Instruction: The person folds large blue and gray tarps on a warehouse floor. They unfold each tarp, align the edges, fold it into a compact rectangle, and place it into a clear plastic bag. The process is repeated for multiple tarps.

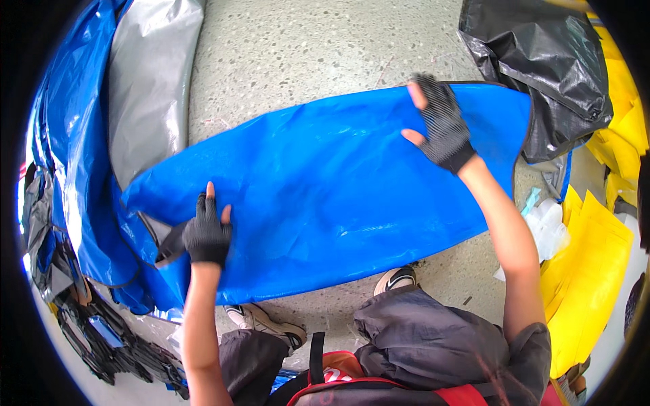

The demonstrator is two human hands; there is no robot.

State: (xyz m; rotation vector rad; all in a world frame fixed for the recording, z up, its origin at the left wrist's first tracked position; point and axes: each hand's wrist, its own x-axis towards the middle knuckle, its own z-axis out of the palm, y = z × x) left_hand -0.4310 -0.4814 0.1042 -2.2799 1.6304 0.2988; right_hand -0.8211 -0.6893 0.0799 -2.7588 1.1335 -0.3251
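A large blue tarpaulin piece (325,188) with dark edging lies spread over the speckled floor in front of me. My left hand (207,231), in a dark fingerless glove, rests on its left part, fingers apart, beside a small grey folded flap (165,236). Near the upper right edge of the blue piece is my right hand (439,122), gloved alike, fingers spread and slightly blurred. Neither hand grips anything that shows. Whether the right palm touches the sheet I cannot tell.
Blue sheeting (89,177) and a grey sheet (150,86) lie at the left, above a pile of dark straps (122,345). Black sheeting (548,76), yellow sheets (589,284) and crumpled translucent plastic (546,228) are at the right. My shoes (266,325) stand near the blue piece's lower edge.
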